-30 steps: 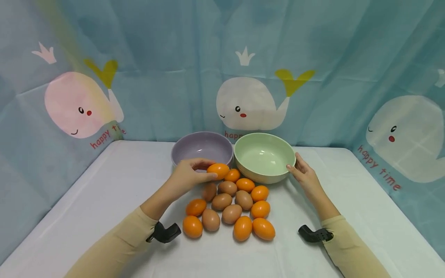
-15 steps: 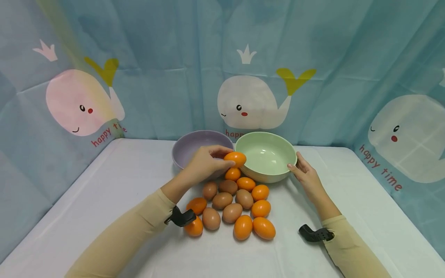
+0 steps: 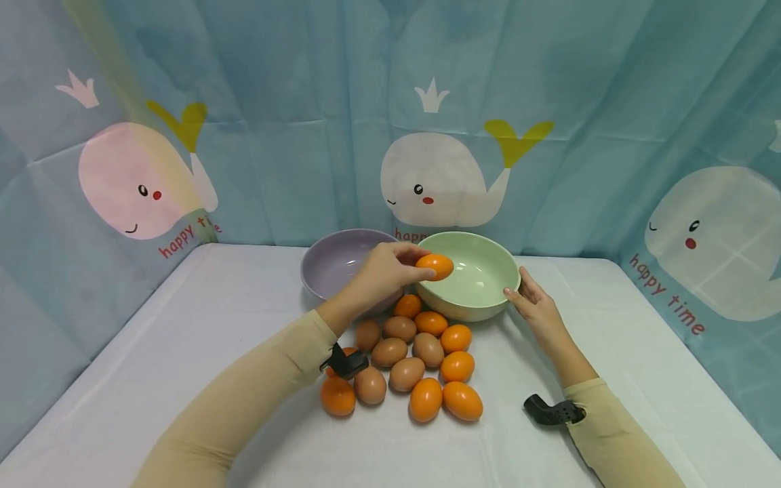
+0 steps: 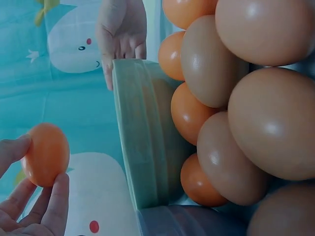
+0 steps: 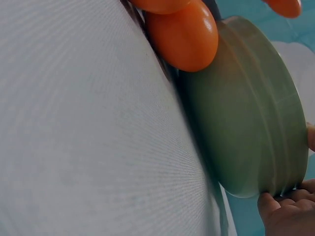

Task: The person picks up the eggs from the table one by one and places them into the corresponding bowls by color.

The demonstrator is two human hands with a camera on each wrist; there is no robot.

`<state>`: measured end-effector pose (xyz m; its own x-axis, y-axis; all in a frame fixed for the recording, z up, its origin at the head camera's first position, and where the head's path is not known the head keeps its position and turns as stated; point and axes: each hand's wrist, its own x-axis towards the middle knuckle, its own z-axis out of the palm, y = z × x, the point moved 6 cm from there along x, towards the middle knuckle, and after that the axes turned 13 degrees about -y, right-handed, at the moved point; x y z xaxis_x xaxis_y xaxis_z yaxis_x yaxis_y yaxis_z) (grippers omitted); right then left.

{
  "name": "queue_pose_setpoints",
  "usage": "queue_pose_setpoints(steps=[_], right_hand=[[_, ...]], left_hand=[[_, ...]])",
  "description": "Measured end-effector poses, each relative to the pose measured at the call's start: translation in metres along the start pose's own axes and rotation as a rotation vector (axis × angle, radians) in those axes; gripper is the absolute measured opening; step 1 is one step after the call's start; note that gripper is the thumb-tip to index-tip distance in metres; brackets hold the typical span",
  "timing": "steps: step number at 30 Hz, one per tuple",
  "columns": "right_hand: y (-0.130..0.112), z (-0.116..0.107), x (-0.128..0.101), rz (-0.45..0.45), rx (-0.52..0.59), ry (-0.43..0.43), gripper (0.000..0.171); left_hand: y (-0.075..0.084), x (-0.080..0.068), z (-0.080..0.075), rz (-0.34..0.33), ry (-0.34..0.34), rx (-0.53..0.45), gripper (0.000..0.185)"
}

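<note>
A glossy orange egg (image 3: 435, 266) is pinched between thumb and fingertips of the left hand (image 3: 384, 272), held above the near-left rim of the pale green round bowl (image 3: 482, 252). The bowl's right side is touched by the right hand (image 3: 537, 308), fingers fairly straight, nothing gripped. A lilac bowl (image 3: 332, 261) is seen just left. Orange and brown eggs (image 3: 407, 362) are clustered nearer on the white cloth-covered table (image 3: 183, 339).
</note>
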<state>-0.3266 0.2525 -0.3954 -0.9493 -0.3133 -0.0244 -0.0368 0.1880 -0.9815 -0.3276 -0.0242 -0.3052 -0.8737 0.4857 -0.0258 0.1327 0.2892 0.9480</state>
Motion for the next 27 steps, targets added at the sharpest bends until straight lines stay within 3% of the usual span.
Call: queue_pose_setpoints(steps=[13,22,27], right_hand=[[0.001,-0.002,-0.001,0.007,0.012,0.005,0.08],[-0.001,0.001,0.001,0.012,0.017,0.004,0.08],[0.0,0.002,0.001,0.011,0.004,0.001,0.08]], left_hand=[[0.006,0.034,0.012,0.006,0.024,0.071,0.039],[0.006,0.055,0.021,-0.007,0.023,0.224,0.038],[0.002,0.066,0.027,-0.016,0.03,0.247,0.038]])
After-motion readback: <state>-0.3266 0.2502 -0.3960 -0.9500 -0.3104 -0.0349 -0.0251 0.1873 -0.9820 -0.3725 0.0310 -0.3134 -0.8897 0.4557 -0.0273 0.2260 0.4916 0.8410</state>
